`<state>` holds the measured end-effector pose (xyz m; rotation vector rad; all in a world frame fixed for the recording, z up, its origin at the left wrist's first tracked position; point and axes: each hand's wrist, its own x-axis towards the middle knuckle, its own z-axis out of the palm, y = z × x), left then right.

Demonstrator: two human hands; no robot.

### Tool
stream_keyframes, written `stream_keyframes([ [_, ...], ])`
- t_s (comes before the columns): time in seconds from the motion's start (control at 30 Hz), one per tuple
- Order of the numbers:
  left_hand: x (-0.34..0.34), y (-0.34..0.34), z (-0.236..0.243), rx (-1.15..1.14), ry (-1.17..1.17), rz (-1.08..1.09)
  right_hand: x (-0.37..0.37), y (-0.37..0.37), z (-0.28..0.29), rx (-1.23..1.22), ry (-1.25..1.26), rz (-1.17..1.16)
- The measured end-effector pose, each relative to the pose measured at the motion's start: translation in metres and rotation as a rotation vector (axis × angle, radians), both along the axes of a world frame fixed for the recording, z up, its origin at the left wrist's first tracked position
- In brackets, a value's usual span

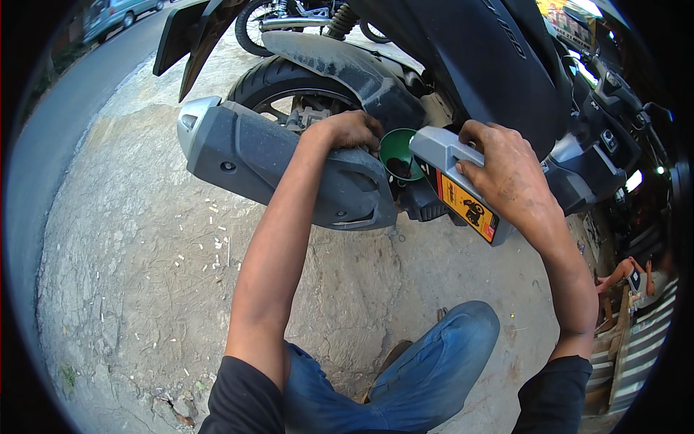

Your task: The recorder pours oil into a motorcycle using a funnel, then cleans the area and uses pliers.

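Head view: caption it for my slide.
Right hand holds a tilted grey oil bottle at a green funnel beside a scooter muffler, left hand alongside.

The funnel (400,142) is coloured green. The bottle (436,146) is moulded in grey, its label (466,205) printed orange-yellow, black and red. The muffler cover (278,155) is finished in dark grey, its tip (194,121) silver. The jeans (437,362) are dyed blue, the sleeves (242,398) black; a panel (647,351) is striped pale and dark.

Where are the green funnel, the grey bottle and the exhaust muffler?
Green funnel (396,144): head view, on the inner wall of its bowl.
Grey bottle (466,195): head view, on its side label.
Exhaust muffler (249,149): head view, on its dark grey casing.
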<state>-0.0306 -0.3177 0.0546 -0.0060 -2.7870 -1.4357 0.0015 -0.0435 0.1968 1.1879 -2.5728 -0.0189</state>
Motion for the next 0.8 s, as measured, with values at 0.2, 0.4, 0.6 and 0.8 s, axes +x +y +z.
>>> stream_keyframes([
  [0.2, -0.003, 0.0, -0.003, 0.04, -0.008, 0.0, 0.002, 0.004, 0.003, -0.006, -0.054, -0.057],
  [0.4, -0.003, -0.004, -0.004, -0.006, 0.014, -0.014, 0.001, 0.01, -0.001, -0.033, -0.013, -0.007],
  [0.6, -0.006, -0.004, -0.007, 0.029, 0.014, -0.016, 0.0, 0.015, -0.005, -0.077, -0.057, -0.009],
  [0.8, -0.003, 0.004, 0.001, 0.016, -0.026, 0.027, 0.001, 0.023, -0.011, -0.096, -0.023, 0.025],
])
